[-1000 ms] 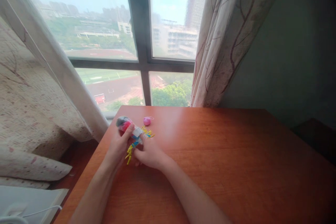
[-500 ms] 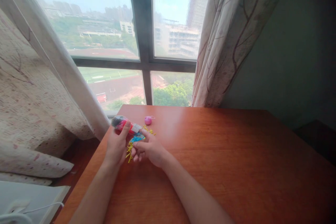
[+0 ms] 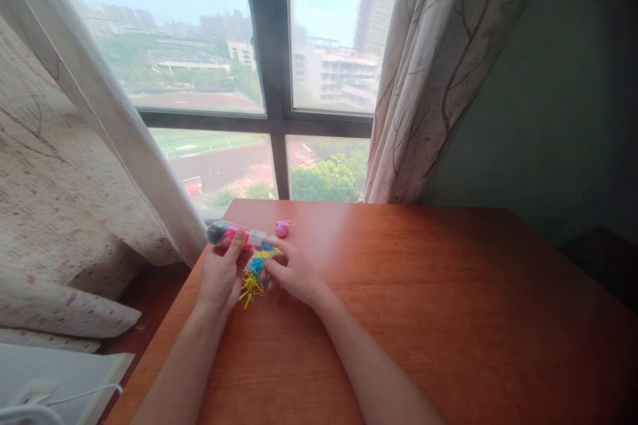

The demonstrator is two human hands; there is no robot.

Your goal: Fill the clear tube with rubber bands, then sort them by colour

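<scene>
A clear plastic pack [image 3: 232, 236] of small black and red-pink pieces, with a whitish patch toward its right end, lies in my left hand [image 3: 219, 275]. The thumb presses on its near side and the fingers wrap underneath. At the right end, the fingers of my right hand [image 3: 294, 272] are bent around the pack, index finger along its top edge. Below and between the hands is a bunch of thin blue pieces [image 3: 256, 267] and yellow pieces [image 3: 252, 285], perhaps small bands. Whether the blue ones are inside the plastic, I cannot tell.
A small round pink object [image 3: 282, 229] with a thin loop sits behind my right hand on the brown wooden table [image 3: 399, 305]. A window [image 3: 279, 123] and curtains [image 3: 419, 80] border the far edge. A white surface with a cable [image 3: 84, 393] is at lower left.
The pack has turned closer to level. My right hand has shifted slightly right and up, and more blue and yellow pieces show between the hands.
</scene>
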